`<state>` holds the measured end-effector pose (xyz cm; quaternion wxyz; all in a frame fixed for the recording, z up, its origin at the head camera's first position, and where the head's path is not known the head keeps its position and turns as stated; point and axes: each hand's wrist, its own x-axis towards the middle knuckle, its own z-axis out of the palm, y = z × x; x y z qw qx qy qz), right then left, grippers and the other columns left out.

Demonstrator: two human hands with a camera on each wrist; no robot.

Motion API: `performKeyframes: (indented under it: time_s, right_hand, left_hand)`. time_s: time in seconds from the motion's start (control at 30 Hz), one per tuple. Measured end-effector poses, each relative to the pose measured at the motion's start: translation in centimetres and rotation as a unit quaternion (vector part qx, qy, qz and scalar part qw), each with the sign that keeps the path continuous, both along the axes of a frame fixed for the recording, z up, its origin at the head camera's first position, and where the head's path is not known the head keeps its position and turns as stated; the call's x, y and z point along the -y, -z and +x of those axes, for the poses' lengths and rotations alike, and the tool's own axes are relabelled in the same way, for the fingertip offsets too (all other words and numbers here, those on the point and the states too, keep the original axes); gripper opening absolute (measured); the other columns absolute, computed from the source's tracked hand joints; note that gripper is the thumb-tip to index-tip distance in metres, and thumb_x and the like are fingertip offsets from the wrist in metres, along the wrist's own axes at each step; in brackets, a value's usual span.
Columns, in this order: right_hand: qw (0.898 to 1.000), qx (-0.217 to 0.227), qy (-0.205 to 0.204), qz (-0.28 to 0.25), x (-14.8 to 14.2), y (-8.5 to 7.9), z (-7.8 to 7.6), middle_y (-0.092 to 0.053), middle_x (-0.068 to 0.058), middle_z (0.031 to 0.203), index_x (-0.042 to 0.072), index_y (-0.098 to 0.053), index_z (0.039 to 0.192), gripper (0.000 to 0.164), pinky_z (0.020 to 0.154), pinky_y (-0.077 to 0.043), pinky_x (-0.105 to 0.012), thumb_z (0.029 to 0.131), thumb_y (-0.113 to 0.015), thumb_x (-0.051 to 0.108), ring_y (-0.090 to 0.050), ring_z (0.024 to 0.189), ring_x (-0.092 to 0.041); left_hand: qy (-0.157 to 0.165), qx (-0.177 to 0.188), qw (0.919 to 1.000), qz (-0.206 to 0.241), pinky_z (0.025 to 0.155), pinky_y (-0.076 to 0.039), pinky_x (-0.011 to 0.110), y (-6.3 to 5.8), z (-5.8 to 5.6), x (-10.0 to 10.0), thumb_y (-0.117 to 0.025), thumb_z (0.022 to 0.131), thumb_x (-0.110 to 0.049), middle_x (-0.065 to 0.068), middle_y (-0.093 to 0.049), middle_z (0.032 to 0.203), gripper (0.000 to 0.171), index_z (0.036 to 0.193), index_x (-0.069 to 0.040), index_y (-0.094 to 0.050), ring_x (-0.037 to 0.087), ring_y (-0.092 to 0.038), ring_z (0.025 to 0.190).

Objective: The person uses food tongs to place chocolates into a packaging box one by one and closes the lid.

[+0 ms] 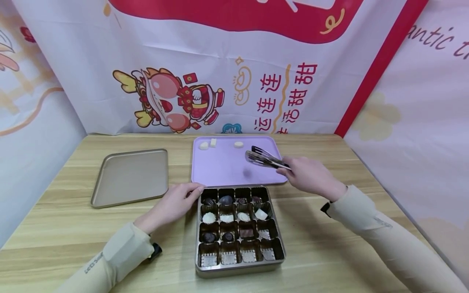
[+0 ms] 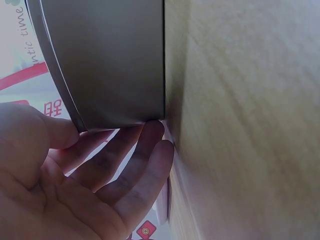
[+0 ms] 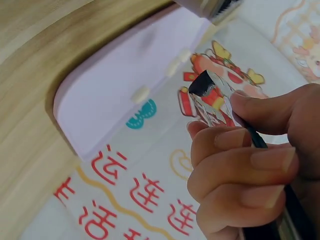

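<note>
My right hand (image 1: 311,175) grips a pair of slotted tongs (image 1: 265,158), held above the lilac tray (image 1: 223,167); no piece shows between the tong heads. On that tray's far side lie three white chocolates (image 1: 238,144). The chocolate box (image 1: 238,268) stands in front, divided into compartments. Dark chocolates (image 1: 226,200) fill its far row and white ones (image 1: 209,218) the second. Two dark pieces and a brown square (image 1: 246,232) sit in the third; bare ribbed bottoms show in the near row. My left hand (image 1: 177,203) holds the box's far left corner, thumb at the rim, fingers bent around the wall.
A brown-gold tray (image 1: 132,177), perhaps a lid, lies at the left on the wooden table (image 1: 55,219). Behind the table hangs a printed white and red cloth (image 1: 220,53), close to the lilac tray's far edge. Another printed wall (image 1: 421,134) bounds the right side.
</note>
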<state>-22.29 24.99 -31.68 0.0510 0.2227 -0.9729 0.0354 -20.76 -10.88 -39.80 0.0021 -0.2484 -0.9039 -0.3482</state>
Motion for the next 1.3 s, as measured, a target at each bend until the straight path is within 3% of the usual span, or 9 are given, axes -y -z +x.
performKeyframes:
  time_s: [0.2,0.57,0.8,1.07,1.3]
  right_hand:
    - [1.000,-0.022,-0.006,-0.010,-1.3,-1.4,2.6,-0.041,0.006,0.060,0.018,-0.047,0.081,0.026,0.046,-0.036,-0.032,0.096,-0.056,0.038,-0.044,0.056,-0.014]
    - [0.991,-0.063,-0.110,-0.035,-2.7,-0.8,6.6,-0.036,0.019,0.058,0.026,-0.053,0.087,0.014,0.047,-0.035,-0.024,0.093,-0.060,0.036,-0.039,0.050,-0.001]
    - [0.988,-0.048,-0.145,-0.036,-3.5,-0.9,7.3,-0.035,0.021,0.061,0.026,-0.052,0.090,0.015,0.048,-0.035,-0.022,0.094,-0.059,0.037,-0.038,0.051,0.002]
    - [0.973,-0.001,-0.228,-0.037,-4.6,-1.1,7.8,-0.035,0.022,0.065,0.029,-0.048,0.091,0.014,0.052,-0.034,-0.016,0.094,-0.060,0.035,-0.040,0.055,0.004]
    - [0.968,0.038,-0.247,-0.035,-5.5,-1.2,8.6,-0.033,0.024,0.064,0.030,-0.053,0.096,0.009,0.054,-0.032,-0.010,0.095,-0.059,0.036,-0.037,0.053,0.007]
  left_hand:
    - [-0.001,0.000,1.0000,0.002,0.067,-0.043,0.030,-0.2,0.1,-0.1,-0.044,0.103,-0.028,-0.003,-0.039,0.059,0.027,0.086,-0.018,-0.063,0.013,-0.035,0.052]
    - [-0.005,0.003,1.0000,0.000,0.066,-0.043,0.030,-0.2,0.2,-0.2,-0.044,0.103,-0.028,-0.003,-0.038,0.059,0.028,0.081,-0.020,-0.059,0.013,-0.035,0.052]
    - [-0.001,0.003,1.0000,0.002,0.068,-0.043,0.030,-0.3,0.2,-0.2,-0.044,0.103,-0.028,-0.003,-0.039,0.059,0.029,0.079,-0.020,-0.058,0.013,-0.037,0.053]
    - [0.001,0.003,1.0000,0.001,0.066,-0.043,0.030,-0.2,0.0,-0.2,-0.043,0.103,-0.029,-0.003,-0.038,0.059,0.030,0.077,-0.020,-0.055,0.013,-0.036,0.052]
    - [0.004,0.002,1.0000,0.002,0.069,-0.044,0.031,-0.1,0.0,-0.1,-0.044,0.103,-0.028,-0.003,-0.040,0.060,0.028,0.081,-0.020,-0.059,0.013,-0.038,0.053]
